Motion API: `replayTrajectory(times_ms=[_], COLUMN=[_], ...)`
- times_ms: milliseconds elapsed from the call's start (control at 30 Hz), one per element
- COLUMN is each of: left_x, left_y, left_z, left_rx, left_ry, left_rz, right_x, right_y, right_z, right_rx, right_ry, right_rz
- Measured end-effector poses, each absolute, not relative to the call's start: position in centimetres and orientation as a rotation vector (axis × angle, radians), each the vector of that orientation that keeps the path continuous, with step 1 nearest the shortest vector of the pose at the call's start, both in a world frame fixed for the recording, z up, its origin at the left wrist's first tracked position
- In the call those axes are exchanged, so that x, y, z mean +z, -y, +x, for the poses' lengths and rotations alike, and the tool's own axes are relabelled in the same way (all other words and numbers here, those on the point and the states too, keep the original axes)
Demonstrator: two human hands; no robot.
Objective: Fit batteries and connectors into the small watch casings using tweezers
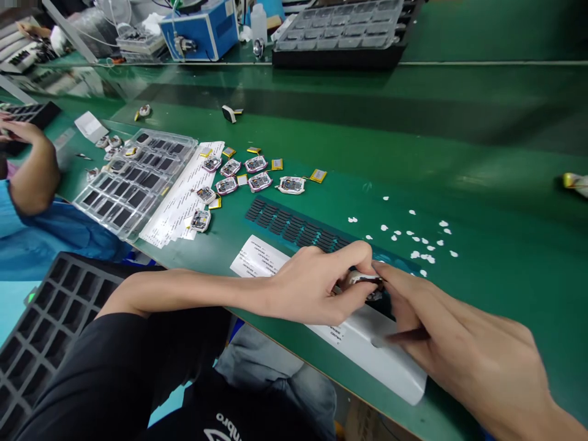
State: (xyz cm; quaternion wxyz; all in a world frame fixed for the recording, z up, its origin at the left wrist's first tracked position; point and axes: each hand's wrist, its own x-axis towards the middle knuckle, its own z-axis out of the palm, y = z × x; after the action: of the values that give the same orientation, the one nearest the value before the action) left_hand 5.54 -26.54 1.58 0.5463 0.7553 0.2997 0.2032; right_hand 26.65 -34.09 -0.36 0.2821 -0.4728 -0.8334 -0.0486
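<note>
Near the desk's (482, 153) front edge, both hands pinch one small watch module (362, 280) over a white strip (390, 361): left hand (316, 288) gripping it, right hand (459, 349) apparently pressing something on. Next move likely needs precise fingertip alignment.

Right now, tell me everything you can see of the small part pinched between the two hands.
The small part is mostly hidden by fingers. What shows is a pale, silvery rounded casing with a dark edge, seemingly metal or plastic. The left hand pinches it from the left between thumb and fingers; the right hand meets it from the right with its fingertips. It sits low over the green table, above the near end of a white strip and beside a sheet of dark pads. Its inner detail cannot be made out.
</note>
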Motion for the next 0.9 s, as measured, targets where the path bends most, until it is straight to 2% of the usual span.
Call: replayTrajectory(times_ms=[367, 900], left_x=[2.0, 0.9], left_y=[26.6, 26.2], left_z=[5.6, 6.0], left_rx=[0.536, 0.472], left_ry=[-0.653, -0.674], left_rz=[1.816, 1.758], right_x=[2.4, 1.7], right_y=[32.8, 32.4], right_z=[25.5, 26.5], right_rx=[0.516, 0.455], right_ry=[1.906, 1.798], right_rz=[-1.354, -1.463])
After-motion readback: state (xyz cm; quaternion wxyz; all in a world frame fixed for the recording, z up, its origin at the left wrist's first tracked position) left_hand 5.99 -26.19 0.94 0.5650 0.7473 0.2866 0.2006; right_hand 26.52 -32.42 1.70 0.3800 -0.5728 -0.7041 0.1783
